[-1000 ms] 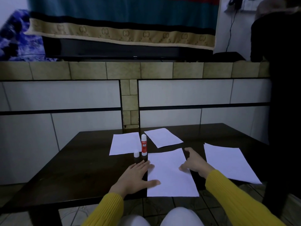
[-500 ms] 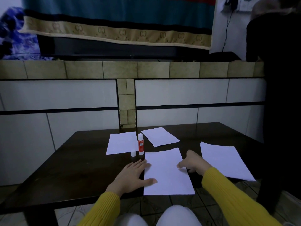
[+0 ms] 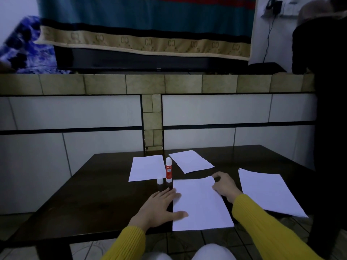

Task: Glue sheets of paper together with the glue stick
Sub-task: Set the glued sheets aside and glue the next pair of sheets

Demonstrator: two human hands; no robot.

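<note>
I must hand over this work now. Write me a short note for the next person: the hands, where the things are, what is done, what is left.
Left hand: flat, fingers straight, thumb on the left edge of the near sheet.
Right hand: fingers curled at that sheet's far right corner; whether it pinches the paper is unclear.
Glue stick stands upright behind the near sheet, its cap off beside it.
Three more sheets lie apart: far left, far middle, right.
Done: stick uncapped. Left: no two sheets look joined yet.

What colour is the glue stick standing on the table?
The glue stick is red with a white top and white lettering, seen in the head view.
</note>
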